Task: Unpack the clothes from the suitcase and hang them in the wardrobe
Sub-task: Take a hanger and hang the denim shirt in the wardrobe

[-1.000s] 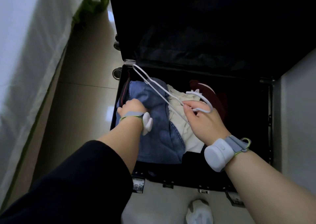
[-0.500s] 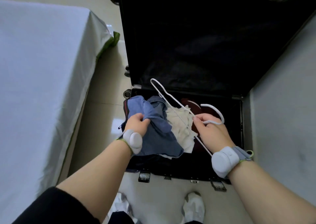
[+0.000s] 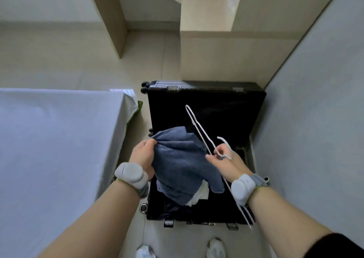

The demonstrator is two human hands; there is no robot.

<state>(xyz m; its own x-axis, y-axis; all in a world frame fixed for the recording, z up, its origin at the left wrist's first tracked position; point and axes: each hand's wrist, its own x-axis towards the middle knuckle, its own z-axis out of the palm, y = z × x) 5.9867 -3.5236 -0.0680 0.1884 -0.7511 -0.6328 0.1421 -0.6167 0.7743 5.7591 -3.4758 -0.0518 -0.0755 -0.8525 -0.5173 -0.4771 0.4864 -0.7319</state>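
- The blue denim garment point(image 3: 183, 159) hangs bunched above the open suitcase point(image 3: 216, 116). It is clear of the suitcase base, and its lower hem trails over a white garment point(image 3: 201, 193) lying inside.
- Our left hand point(image 3: 143, 155) grips a gathered edge of the denim at the suitcase's left side, fingers clenched round the cloth.
- Our right hand point(image 3: 226, 163) holds the white hanger point(image 3: 202, 136) over the suitcase's right half, fingers pinching the wire just below the hook. The hanger's long arm slants from over the lid down past the suitcase's front edge.
- We judge the step in hand to be getting the denim onto the hanger. We should first find the collar or waistband, since the bunched grip hides which end is which.
- We would shake the cloth open above the suitcase so it hangs flat. Then we feed one hanger arm in while the left hand holds the opening taut.
- The trailing hem may drag the white garment out of the suitcase, so we lift higher before turning away.
- The bed point(image 3: 59, 139) lies left of the suitcase and could serve for spreading the denim.
- We cannot tell whether the pale panels beyond the suitcase are the wardrobe.
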